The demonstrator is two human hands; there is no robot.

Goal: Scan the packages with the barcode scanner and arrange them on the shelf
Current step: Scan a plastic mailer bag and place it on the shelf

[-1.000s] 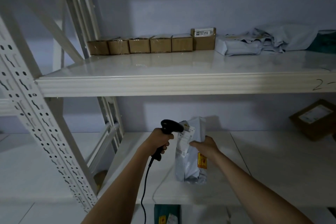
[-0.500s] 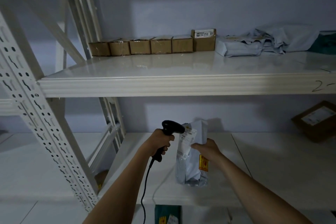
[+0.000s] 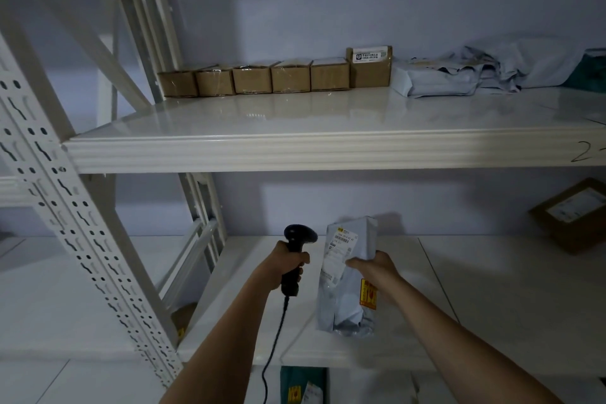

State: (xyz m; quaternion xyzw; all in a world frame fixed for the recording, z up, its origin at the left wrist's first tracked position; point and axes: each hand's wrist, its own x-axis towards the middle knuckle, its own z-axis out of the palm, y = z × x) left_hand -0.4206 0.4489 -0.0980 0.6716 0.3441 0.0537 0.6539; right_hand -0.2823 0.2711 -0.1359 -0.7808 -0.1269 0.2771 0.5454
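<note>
My left hand (image 3: 288, 264) grips the handle of a black corded barcode scanner (image 3: 296, 251), its head pointing right. Just beside it, my right hand (image 3: 372, 267) holds a grey plastic mailer bag (image 3: 347, 285) upright over the lower shelf (image 3: 492, 305); the bag carries a white barcode label near its top and an orange sticker lower down. The scanner head is a short way left of the label, not touching it.
The upper shelf (image 3: 295, 154) carries a row of several small cardboard boxes (image 3: 272, 77) and a pile of grey mailer bags (image 3: 459, 75). A brown box (image 3: 570, 216) leans at the right of the lower shelf. A perforated white upright (image 3: 65, 213) stands left.
The bag has risen slightly and sits a little further right; the scanner stays beside its label. Both hands keep their hold.
</note>
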